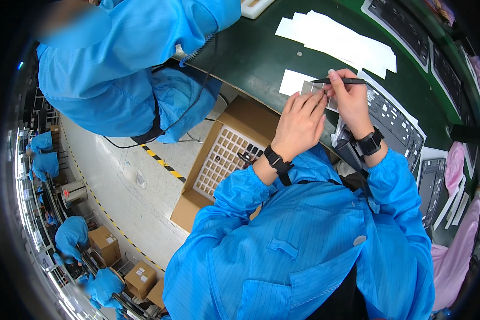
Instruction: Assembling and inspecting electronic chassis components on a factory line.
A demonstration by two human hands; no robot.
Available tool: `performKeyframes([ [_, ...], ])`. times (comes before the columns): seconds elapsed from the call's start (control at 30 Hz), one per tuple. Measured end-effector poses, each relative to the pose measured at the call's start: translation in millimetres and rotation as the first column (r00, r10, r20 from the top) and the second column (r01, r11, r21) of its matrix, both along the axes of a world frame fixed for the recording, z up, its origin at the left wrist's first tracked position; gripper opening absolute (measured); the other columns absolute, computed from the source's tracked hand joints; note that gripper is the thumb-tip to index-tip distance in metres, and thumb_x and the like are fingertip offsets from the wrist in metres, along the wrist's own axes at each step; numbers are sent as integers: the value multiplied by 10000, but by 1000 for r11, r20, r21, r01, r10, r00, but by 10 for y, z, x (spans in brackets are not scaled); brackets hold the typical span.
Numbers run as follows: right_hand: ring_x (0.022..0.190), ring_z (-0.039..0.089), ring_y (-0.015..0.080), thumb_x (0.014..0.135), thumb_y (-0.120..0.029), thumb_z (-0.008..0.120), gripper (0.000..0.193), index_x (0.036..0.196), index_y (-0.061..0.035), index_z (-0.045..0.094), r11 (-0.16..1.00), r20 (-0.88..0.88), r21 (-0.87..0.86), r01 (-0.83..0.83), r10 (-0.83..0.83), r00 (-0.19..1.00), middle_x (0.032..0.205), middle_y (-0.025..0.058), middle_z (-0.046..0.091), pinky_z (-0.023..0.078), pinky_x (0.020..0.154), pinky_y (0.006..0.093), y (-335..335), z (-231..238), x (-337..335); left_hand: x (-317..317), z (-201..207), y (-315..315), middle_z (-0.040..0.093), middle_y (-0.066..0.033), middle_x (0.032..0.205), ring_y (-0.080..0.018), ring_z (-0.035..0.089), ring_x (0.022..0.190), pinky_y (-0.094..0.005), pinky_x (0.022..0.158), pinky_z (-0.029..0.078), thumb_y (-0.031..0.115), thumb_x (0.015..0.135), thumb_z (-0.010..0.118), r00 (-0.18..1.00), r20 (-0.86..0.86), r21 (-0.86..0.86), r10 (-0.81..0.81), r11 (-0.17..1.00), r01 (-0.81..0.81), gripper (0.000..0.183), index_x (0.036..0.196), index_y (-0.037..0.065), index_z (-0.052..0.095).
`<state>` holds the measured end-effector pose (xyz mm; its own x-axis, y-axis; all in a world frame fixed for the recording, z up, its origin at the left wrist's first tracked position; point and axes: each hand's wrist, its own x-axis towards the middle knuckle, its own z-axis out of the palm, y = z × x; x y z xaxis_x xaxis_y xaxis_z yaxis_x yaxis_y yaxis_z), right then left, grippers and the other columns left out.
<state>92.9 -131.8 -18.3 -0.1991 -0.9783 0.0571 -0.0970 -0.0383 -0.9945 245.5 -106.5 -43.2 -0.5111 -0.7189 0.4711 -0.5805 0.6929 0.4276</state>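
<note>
Right hand (pixel 349 97): pinching a slim black tool (pixel 353 81), right of upper centre.
Left hand (pixel 302 120): bunching fingers at a small translucent sheet (pixel 307 87), upper centre; whether gripping, cannot tell.
Progress: handling seems to be underway; completed and remaining portions aren't showing.
Labels: a carton (pixel 138 285), lower left, is bearing unreadable white ones.

Room to pass over dark-green flat tabletop (pixel 249 56) far-L of bare L hand (pixel 302 121), w/ fanned white paper sheets (pixel 341 42) blocking far side, flat black white-patched panel (pixel 393 126) blocking R.
</note>
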Motion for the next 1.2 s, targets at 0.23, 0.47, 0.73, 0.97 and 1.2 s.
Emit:
performKeyframes([
  [0.23,627,578,71,946,-240,600,252,894,6,621,999,-178,50,-4,13,984,670,20,622,442,562,218,-18,-37,-46,-5,0,-2,573,-98,1254,-273,513,1131,-461,1006,388,141,805,604,1000,-10,-11,14,1000,-14,405,1192,19,608],
  [0.47,663,614,87,933,-167,611,187,948,19,634,994,-15,-68,89,-90,996,717,28,642,478,591,217,87,58,-130,-70,29,32,583,-89,1232,-281,525,1115,-457,1002,394,142,810,610,1000,-25,-9,-8,1000,8,391,1187,37,612],
  [0.73,609,560,51,936,-162,602,177,977,5,642,953,-102,-18,302,-302,948,741,24,639,416,553,172,1403,824,-1738,-169,211,179,612,-175,1176,-343,554,1117,-404,963,427,1,812,581,966,-251,-47,62,996,-76,335,1146,-6,616],
  [0.97,582,536,60,935,-125,586,143,935,14,621,868,-74,237,436,-432,899,755,19,608,458,579,201,2541,250,-2069,-1229,462,849,601,-150,1105,-320,581,1073,-395,909,491,49,791,640,802,-248,128,-544,802,584,243,1027,-3,608],
  [1.2,629,539,68,936,-121,586,160,942,34,622,903,-123,117,414,-401,908,772,23,602,489,631,220,2645,90,-2207,-1807,255,1225,558,-152,1216,-316,526,1187,-401,944,478,80,784,647,763,-84,118,-641,754,646,312,1079,-8,597],
])
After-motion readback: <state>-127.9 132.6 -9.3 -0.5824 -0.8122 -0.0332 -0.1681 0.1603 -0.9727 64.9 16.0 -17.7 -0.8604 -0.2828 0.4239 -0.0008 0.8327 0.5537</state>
